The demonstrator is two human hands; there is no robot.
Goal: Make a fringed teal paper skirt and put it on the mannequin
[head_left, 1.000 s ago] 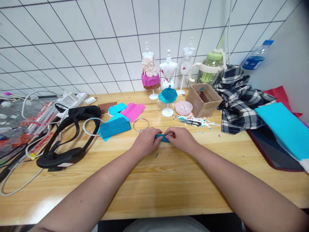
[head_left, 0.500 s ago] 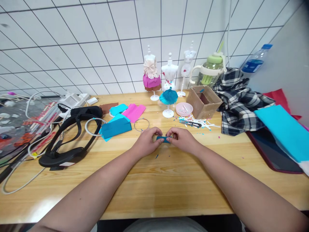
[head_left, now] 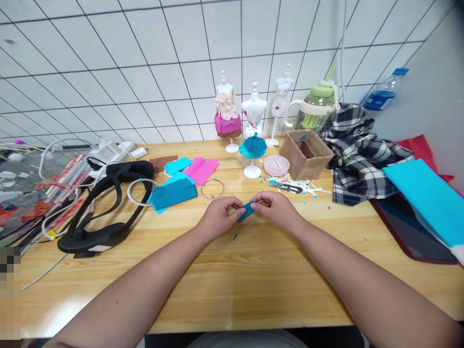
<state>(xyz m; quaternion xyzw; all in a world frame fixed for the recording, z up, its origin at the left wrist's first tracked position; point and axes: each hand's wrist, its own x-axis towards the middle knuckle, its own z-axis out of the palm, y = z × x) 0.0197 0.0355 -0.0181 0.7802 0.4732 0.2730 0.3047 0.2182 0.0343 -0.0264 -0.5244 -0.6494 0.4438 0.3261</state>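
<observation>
A small folded piece of dark teal crepe paper (head_left: 246, 212) is held between my two hands, just above the wooden table. My left hand (head_left: 223, 215) pinches its left edge between thumb and fingers. At the upper right end, my right hand (head_left: 273, 208) has the same piece in a pinch. The paper slants, its lower left corner pointing towards me. Beyond the hands stands a small white dress form (head_left: 254, 108) with a teal paper skirt (head_left: 253, 146). A wire ring (head_left: 212, 189) lies beside my left hand.
Teal and blue sheets (head_left: 176, 192) and a pink sheet (head_left: 201, 170) lie left. At the back are two more dress forms, a pink dish (head_left: 276, 166) and a cardboard box (head_left: 306, 153). Thread snips (head_left: 286, 186) rest on paper scraps. A black head strap (head_left: 105, 208) lies far left.
The teal paper has turned from level to slanted, and more of its face shows. My fingers have shifted slightly on it, both hands still pinching.
</observation>
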